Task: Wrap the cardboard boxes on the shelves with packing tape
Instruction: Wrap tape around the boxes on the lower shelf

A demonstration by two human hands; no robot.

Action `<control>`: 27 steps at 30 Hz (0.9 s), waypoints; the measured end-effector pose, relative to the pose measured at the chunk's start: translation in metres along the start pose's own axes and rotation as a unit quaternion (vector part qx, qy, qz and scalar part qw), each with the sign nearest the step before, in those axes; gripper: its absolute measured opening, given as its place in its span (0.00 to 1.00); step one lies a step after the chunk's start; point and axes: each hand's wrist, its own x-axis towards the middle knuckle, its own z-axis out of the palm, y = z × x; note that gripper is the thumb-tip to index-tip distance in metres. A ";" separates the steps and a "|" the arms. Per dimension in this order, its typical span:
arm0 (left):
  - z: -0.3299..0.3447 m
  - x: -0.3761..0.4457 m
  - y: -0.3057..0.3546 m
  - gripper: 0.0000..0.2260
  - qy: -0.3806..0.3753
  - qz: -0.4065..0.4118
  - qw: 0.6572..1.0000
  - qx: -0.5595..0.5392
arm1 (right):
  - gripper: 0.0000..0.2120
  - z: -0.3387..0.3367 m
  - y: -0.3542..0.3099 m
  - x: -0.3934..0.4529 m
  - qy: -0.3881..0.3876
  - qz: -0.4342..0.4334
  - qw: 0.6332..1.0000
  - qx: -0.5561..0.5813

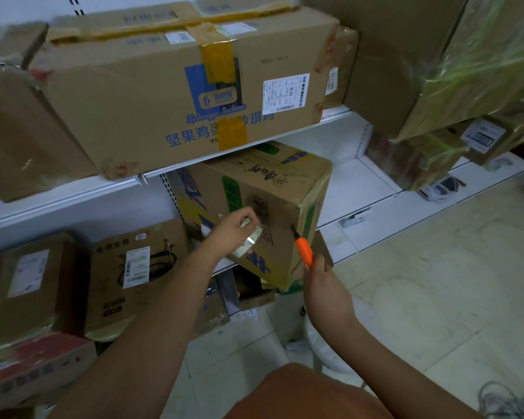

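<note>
A cardboard box (pixel 285 189) with green and blue print sits tilted on the lower shelf, one corner jutting out past the shelf edge. My left hand (pixel 235 229) holds a roll of clear packing tape (pixel 250 241) against the box's front face. My right hand (pixel 321 276) grips an orange utility knife (pixel 304 251), its dark blade tip touching the box face just right of the roll. A long box (pixel 152 95) with blue print and yellow tape strips lies on the shelf above.
A white metal shelf (pixel 82 195) runs across the view. More cardboard boxes (pixel 133 273) stand at lower left, plastic-wrapped boxes (pixel 466 71) at upper right. Tiled floor (pixel 436 282) spreads to the right, with a bundle of cord (pixel 508 400) at bottom right.
</note>
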 end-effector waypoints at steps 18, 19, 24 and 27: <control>-0.024 -0.013 -0.018 0.05 0.117 -0.016 0.992 -0.046 | 0.16 -0.028 0.005 0.100 0.163 -0.170 0.966 0.109; -0.029 -0.015 -0.022 0.06 0.158 -0.024 0.985 -0.064 | 0.17 -0.030 0.009 0.102 0.171 -0.185 0.963 0.100; -0.058 -0.027 -0.035 0.09 0.387 -0.059 0.909 -0.145 | 0.17 -0.050 0.046 0.125 0.198 -0.142 0.966 0.086; -0.070 -0.028 -0.039 0.07 0.425 -0.041 0.890 -0.160 | 0.14 -0.060 0.064 0.129 0.181 -0.148 0.968 0.092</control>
